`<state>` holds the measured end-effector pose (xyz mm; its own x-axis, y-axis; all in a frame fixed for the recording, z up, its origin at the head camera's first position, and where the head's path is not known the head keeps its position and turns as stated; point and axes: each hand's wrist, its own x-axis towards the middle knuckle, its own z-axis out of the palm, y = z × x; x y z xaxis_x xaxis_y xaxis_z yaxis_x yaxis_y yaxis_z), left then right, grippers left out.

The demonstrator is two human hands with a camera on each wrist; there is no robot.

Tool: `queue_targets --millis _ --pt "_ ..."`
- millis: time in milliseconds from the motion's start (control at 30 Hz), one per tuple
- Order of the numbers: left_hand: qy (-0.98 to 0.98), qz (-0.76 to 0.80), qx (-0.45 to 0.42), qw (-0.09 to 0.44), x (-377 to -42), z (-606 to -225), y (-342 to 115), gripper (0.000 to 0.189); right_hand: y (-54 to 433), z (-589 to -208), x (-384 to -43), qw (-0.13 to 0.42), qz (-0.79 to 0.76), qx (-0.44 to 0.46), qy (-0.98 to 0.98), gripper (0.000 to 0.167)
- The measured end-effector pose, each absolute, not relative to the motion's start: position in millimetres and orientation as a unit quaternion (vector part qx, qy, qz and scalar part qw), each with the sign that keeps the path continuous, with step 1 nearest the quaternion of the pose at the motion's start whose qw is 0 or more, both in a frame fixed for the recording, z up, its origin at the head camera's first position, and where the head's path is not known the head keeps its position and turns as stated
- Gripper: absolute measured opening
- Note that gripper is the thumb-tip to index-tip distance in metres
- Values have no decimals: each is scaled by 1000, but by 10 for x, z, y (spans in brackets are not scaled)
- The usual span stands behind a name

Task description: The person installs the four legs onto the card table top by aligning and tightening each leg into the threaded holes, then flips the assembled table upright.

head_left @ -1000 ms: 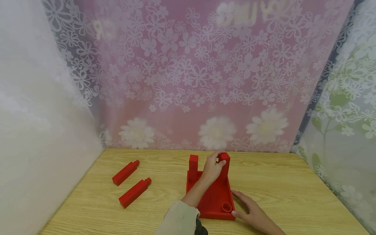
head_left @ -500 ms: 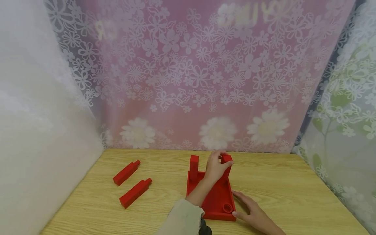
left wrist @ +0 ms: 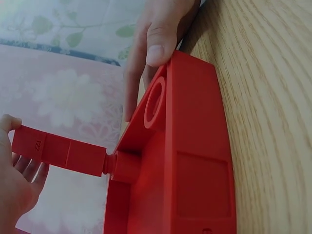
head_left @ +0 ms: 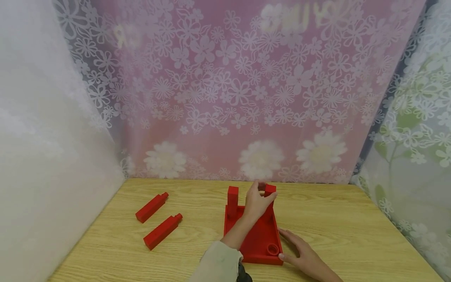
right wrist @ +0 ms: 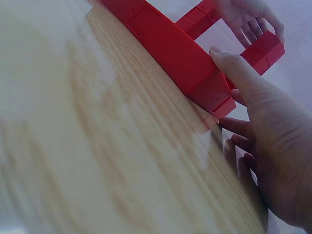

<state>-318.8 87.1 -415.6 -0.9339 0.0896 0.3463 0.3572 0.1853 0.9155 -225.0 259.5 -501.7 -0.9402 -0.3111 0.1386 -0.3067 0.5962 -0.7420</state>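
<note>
Two loose red posts [head_left: 163, 232] lay on the left of the table [head_left: 197, 231]. Farther right, an upright post [head_left: 232, 200] stood in the red tray [head_left: 258, 239]. Next, the left hand [head_left: 256, 203] gripped a tall post [left wrist: 73, 153] near its top, over the far-right socket [left wrist: 127, 168]. The right hand [head_left: 302, 256], fingers loosely extended, touched the near-right corner.

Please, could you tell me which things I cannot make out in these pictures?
Head view: near-left corner of the red tray, hidden by the left sleeve.
Left wrist view: part of the left hand, cut off by the left edge.
Right wrist view: the tray's interior, hidden by its outer wall.
Right wrist view: held post's marking, too small and blurred.
</note>
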Motion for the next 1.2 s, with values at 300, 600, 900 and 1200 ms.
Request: queue_targets --millis 300,600,900,1200 --pt "-768 -600 -202 99 -3187 -4142 844 29 2603 -4989 -2231 3 -423 -180 888 63" --pt "-807 -538 -211 121 -3201 -4138 844 35 2597 -5019 -2268 20 -427 -162 889 66" --pt "-821 -517 -216 112 -3200 -4165 837 35 2597 -5024 -2263 9 -424 -171 889 65" --pt "-806 -553 -184 104 -3192 -4178 844 44 2592 -5025 -2260 11 -423 -169 890 66"
